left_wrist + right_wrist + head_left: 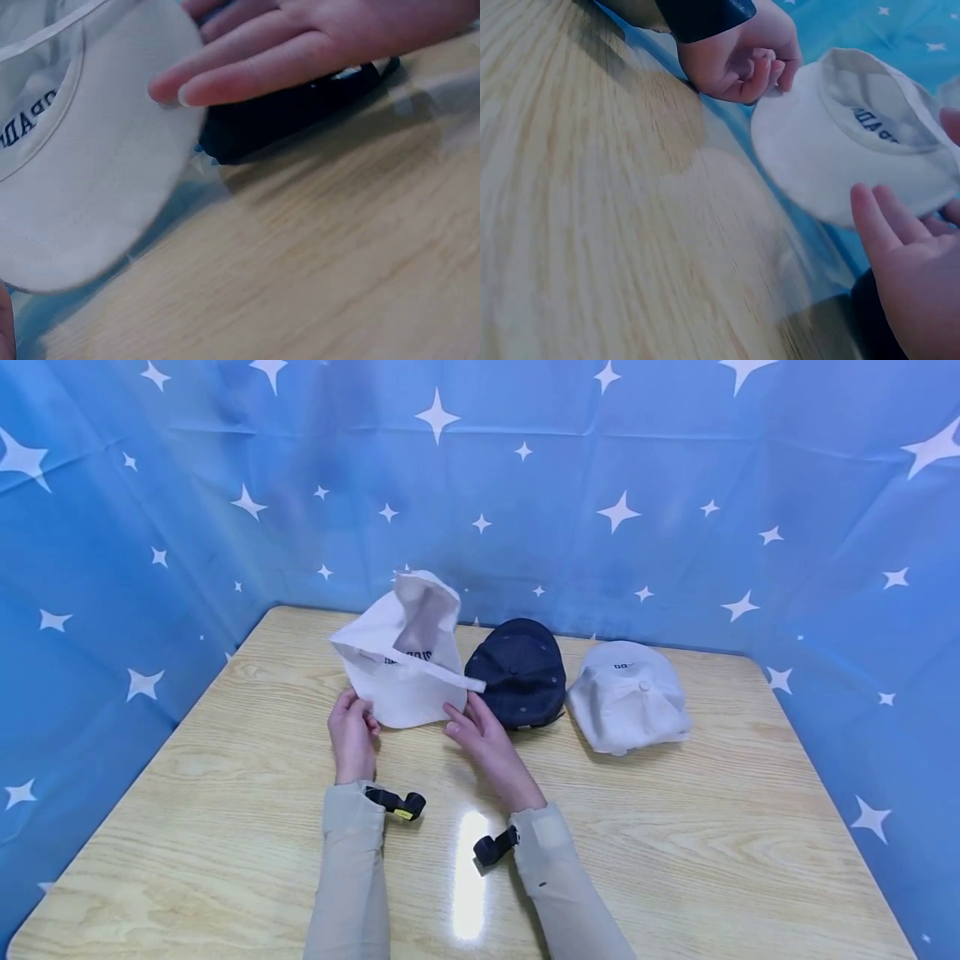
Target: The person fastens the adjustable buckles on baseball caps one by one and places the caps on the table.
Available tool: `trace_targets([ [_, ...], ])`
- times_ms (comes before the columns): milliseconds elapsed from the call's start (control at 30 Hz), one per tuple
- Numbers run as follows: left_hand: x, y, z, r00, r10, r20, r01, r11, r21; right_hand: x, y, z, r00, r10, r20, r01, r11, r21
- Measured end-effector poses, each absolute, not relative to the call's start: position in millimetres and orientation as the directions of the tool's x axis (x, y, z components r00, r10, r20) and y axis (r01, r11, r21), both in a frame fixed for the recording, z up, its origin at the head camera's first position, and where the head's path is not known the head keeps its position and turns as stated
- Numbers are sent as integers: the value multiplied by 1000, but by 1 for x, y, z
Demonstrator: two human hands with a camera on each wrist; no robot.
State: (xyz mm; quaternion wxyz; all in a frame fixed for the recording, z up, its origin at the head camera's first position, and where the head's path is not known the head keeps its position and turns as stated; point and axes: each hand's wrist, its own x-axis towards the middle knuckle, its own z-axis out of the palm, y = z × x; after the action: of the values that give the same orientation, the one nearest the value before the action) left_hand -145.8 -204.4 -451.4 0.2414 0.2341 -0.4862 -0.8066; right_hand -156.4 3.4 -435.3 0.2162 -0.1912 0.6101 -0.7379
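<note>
A white cap [408,703] is held up at the back left, its brim toward me and its open underside showing. Dark lettering shows through inside the crown. With curled fingers, my left hand [352,735] pinches the left edge of the brim, seen also in the right wrist view. My right hand [491,747] is at the brim's right side, fingers extended; in the left wrist view its straight fingertips [169,88] overlap the brim. Just behind that hand sits a navy cap [517,672], crown up on the table.
Right of the navy cap, a second white cap [633,702] rests crown up on the wooden table [712,843]. A blue curtain with white stars [555,477] hangs round the back and sides. Each wrist carries a small black camera.
</note>
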Motion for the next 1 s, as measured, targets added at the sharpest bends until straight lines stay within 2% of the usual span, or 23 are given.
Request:
trace_targets([
  [233, -146, -204, -454, -776, -619, -124, 158, -380, 911, -158, 2, -439, -819, -567, 89, 31, -199, -979],
  [433, -147, -205, -453, -769, -632, -100, 202, -389, 899, -157, 3, -435, -812, -573, 114, 41, -251, -967],
  [667, -140, -205, -445, -775, -628, -62, 247, -392, 886, -153, 3, -429, -837, -537, 107, 52, -273, -961],
  [1000, -148, -207, -453, -738, -674, -42, 341, -426, 838, -156, 2, -430, -870, -491, 46, 80, -232, -970],
])
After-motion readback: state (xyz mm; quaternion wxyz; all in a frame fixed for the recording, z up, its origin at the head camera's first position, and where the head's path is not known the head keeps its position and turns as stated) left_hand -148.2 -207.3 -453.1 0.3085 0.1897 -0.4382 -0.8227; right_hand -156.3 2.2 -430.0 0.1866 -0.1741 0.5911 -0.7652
